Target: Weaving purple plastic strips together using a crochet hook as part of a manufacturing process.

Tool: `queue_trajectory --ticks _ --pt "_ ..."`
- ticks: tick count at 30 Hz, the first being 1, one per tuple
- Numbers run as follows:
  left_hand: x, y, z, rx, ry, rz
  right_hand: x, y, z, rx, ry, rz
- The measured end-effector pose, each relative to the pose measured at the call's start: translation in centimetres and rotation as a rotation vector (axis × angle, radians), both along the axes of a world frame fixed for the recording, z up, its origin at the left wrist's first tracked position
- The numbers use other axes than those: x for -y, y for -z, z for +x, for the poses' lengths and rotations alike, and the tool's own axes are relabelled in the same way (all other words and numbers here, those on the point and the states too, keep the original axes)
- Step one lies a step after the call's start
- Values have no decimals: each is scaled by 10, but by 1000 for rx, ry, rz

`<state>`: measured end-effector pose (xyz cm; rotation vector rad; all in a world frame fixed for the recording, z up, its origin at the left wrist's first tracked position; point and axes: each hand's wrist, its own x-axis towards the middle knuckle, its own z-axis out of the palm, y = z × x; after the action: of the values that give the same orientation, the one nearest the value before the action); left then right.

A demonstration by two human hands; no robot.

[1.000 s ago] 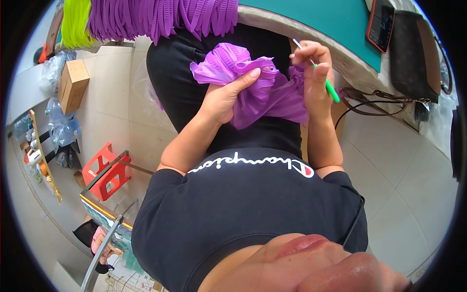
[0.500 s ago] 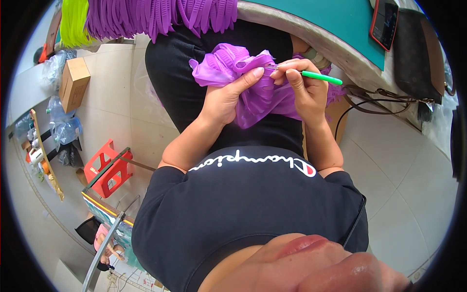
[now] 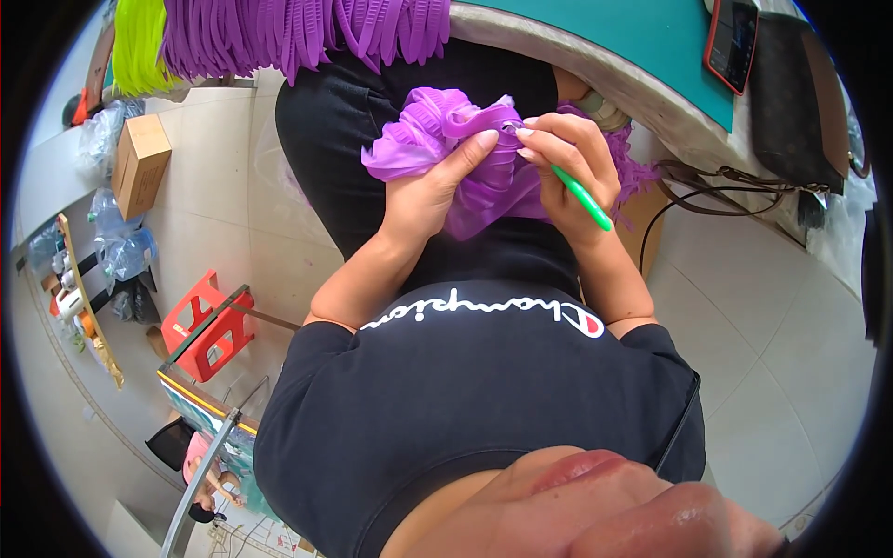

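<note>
Over my lap lies a bunched purple piece (image 3: 484,209) of soft, shiny rubber-like sheet with ribbed strips. My left hand (image 3: 430,191) is closed on its near left side, thumb pressed on top. A slim tool with a green handle (image 3: 582,197) is pinched in my right hand (image 3: 579,163). Its thin tip is at a looped purple strip just beyond my left thumb; my fingers partly hide the tip, so its kind cannot be made out. More purple fringe shows beyond my right hand.
Rows of purple strips (image 3: 307,33) and lime-green strips (image 3: 139,46) hang at the far left. A green-topped table (image 3: 642,46) carries a phone (image 3: 732,45) and a dark bag (image 3: 798,102). Left are a cardboard box (image 3: 141,166), a red stool (image 3: 209,325) and another person (image 3: 200,465).
My right hand has turned, and the green handle has swung from pointing right to pointing down toward me. The left hand still holds the purple piece.
</note>
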<state>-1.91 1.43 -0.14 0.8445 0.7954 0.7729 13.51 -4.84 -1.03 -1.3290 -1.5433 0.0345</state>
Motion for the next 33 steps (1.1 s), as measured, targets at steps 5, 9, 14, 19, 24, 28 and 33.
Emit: queue_trajectory --ticks 5,9,14,19,24,28,33 --pt "-1 1 0 -1 -1 -31 4 4 4 -366 -100 -161" --pt "0 -2 2 42 8 -79 6 5 5 -918 -139 -223" --pt "1 -1 1 20 28 -53 4 13 7 -918 -189 -254" --pt "2 -7 2 -2 21 76 4 11 3 -887 -192 -274" --pt "2 -10 1 7 43 117 3 8 2 -927 -204 -292" --pt "-1 -4 0 -28 108 191 5 8 2 -908 -186 -301" --pt "1 -4 -2 -109 77 349 0 0 4 -448 -157 -323"
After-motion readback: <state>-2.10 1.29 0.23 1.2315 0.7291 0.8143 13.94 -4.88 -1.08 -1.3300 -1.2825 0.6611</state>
